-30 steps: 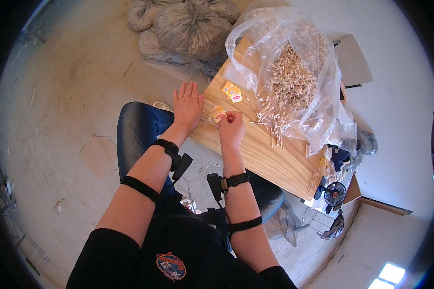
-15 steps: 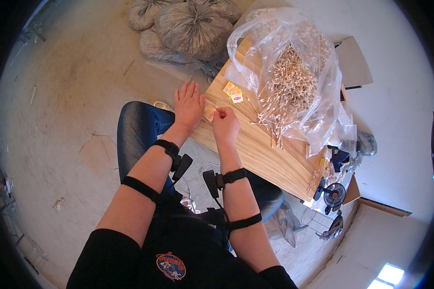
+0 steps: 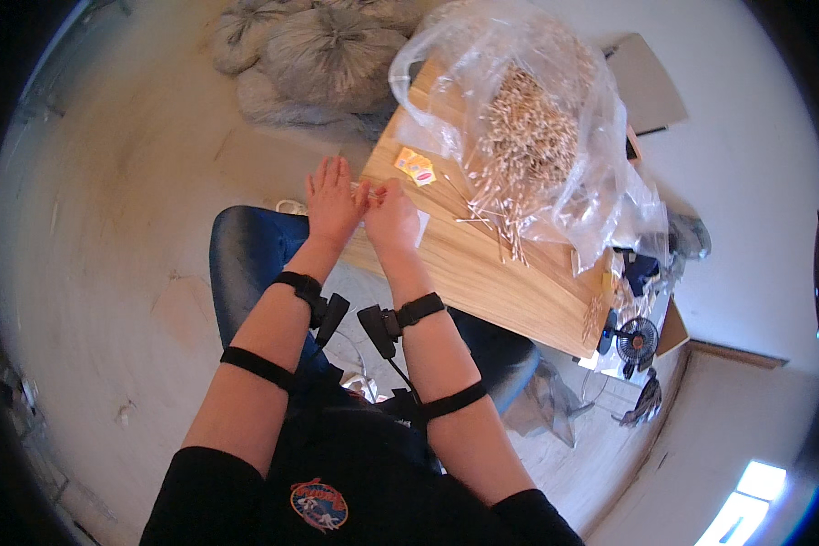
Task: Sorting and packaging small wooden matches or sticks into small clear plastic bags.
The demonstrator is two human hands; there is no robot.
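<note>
White slip near frame centre shows beside the right hand; its curled fingers' grip is unclear. Left hand, fingers outstretched, should press lightly.

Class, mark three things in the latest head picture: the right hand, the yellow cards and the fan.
Right hand [image 3: 395,220], head view: back of the hand.
Yellow cards [image 3: 415,166], head view: middle of the group.
Fan [image 3: 637,341], head view: its round grille.

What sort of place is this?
Probably a small workshop or packing room, though I can't be sure. A clear plastic bag full of swab-like sticks lies on a wooden table, near small yellow cards, and stuffed grey sacks sit on the floor.
</note>
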